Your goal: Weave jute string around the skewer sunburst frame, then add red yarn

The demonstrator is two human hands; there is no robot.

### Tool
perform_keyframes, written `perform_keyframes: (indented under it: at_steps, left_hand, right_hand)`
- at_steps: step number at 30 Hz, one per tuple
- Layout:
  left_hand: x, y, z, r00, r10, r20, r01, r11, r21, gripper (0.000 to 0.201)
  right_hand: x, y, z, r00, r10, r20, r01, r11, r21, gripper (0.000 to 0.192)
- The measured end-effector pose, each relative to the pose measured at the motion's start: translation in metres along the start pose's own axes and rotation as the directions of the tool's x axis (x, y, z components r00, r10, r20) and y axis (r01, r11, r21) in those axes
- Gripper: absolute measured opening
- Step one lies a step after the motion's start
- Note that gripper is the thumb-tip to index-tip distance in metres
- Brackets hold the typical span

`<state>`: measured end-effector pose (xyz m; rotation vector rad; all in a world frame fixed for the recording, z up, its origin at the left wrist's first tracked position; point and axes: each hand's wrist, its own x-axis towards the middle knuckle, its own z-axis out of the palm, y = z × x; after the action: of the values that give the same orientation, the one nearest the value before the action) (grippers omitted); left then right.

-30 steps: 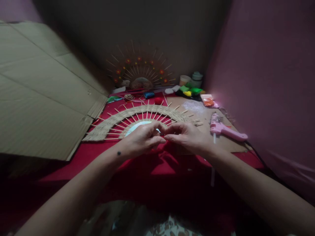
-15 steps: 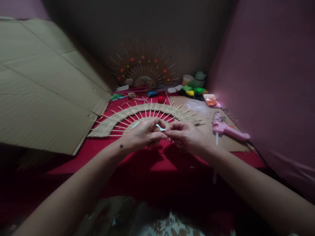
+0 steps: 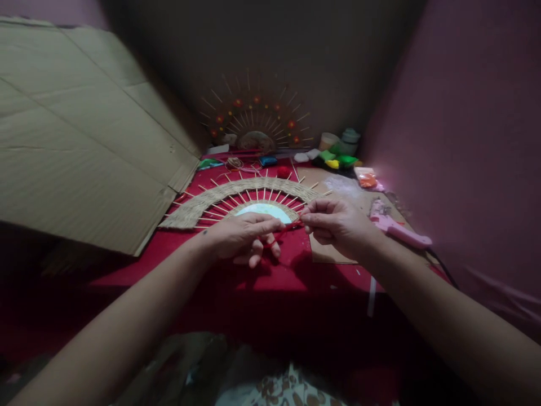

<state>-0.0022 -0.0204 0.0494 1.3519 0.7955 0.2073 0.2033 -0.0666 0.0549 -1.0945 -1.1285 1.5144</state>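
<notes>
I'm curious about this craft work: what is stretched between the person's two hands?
In the head view, a thin red strand runs from the left hand to the right hand, pinched at both ends, above the red cloth.

1. Dim room; a dark wall stands at the back.
2. A pinkish wall closes the right side.
3. Flattened cardboard leans at left.
4. Red cloth covers the surface.

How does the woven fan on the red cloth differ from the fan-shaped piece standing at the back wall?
The woven fan lies flat; the back fan stands upright against the wall. The woven fan has a band of straw-coloured weave across its sticks; the back fan's sticks are bare, dotted with red-orange beads. Both are half-circles of radiating sticks.
</notes>
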Motion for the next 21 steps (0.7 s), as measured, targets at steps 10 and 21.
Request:
perform_keyframes:
  at_steps: [10, 21]
  left_hand:
    - [-0.008, -0.001, -0.005, 1.0, 0.013, 0.005, -0.014, 0.99, 0.14, 0.025]
    - [-0.018, 0.007, 0.001, 0.994, 0.037, -0.1, -0.01, 0.967, 0.255, 0.025]
  right_hand:
    - [-0.006, -0.001, -0.006, 0.997, -0.034, -0.076, 0.033, 0.999, -0.011, 0.014]
    - [-0.001, 0.021, -0.017, 0.988, -0.057, -0.146, 0.074, 0.991, 0.114, 0.019]
